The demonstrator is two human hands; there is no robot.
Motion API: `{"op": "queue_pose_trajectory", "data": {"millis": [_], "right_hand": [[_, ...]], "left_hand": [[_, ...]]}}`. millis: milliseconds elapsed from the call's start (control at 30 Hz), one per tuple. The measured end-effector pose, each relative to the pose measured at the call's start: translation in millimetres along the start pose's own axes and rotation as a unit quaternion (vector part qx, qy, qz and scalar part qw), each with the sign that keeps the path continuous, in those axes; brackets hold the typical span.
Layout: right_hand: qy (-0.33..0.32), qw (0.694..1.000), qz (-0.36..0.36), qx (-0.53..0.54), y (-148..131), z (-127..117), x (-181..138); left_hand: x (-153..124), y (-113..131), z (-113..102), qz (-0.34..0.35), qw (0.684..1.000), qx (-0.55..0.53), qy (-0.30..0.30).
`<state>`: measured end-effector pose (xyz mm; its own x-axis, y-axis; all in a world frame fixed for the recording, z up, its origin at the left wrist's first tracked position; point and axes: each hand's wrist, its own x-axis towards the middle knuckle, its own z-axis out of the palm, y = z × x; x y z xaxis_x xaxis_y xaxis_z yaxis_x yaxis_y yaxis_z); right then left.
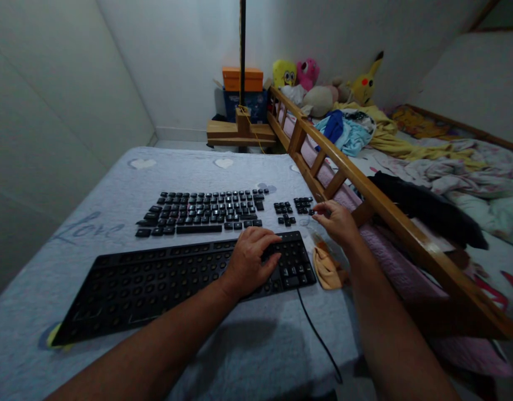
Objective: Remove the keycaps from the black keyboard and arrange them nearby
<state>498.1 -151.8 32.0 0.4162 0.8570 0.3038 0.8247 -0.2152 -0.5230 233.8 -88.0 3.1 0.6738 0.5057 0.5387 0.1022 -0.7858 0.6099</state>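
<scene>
A black keyboard (164, 278) with most of its keycaps off lies at a slant on the bed; a few caps remain at its lower right corner. My left hand (252, 259) rests on its right part, fingers stretched and thumb apart. Beyond the keyboard, loose black keycaps (206, 209) are laid out in rows, with smaller groups of keycaps (284, 211) to the right. At the right edge of the number-pad group, my right hand (333, 220) pinches a small black keycap (311, 211) at its fingertips, close to the sheet.
An orange cloth (326, 268) lies right of the keyboard, whose cable (318, 334) runs toward me. A wooden bed rail (343, 161) borders the right side. Past it are clothes (343, 131) and plush toys (321, 100). Boxes (243, 79) stand behind a wooden stand (239, 133).
</scene>
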Motion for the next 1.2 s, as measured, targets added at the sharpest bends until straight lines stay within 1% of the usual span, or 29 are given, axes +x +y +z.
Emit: {"op": "queue_pose_trajectory", "data": {"millis": [33, 133, 300, 533, 767, 1200], "right_hand": [[0.006, 0.999, 0.024, -0.020, 11, 3, 8], [0.013, 0.998, 0.039, -0.038, 35, 14, 23], [0.012, 0.998, 0.037, -0.058, 50, 29, 27], [0.007, 0.997, 0.027, -0.072, 52, 35, 27], [0.002, 0.997, 0.034, -0.069, 51, 38, 26], [0.015, 0.998, 0.028, -0.063, 45, 37, 24]], "left_hand": [[0, 0, 0, 0.000, 1.000, 0.001, -0.001], [0, -1, 0, 0.004, 1.000, 0.004, -0.007], [0, -1, 1, 0.011, 1.000, 0.004, -0.012], [0, 0, 1, 0.008, 0.999, 0.009, -0.031], [0, -1, 1, 0.015, 0.999, 0.007, -0.030], [-1, 0, 1, 0.015, 0.999, 0.007, -0.034]]}}
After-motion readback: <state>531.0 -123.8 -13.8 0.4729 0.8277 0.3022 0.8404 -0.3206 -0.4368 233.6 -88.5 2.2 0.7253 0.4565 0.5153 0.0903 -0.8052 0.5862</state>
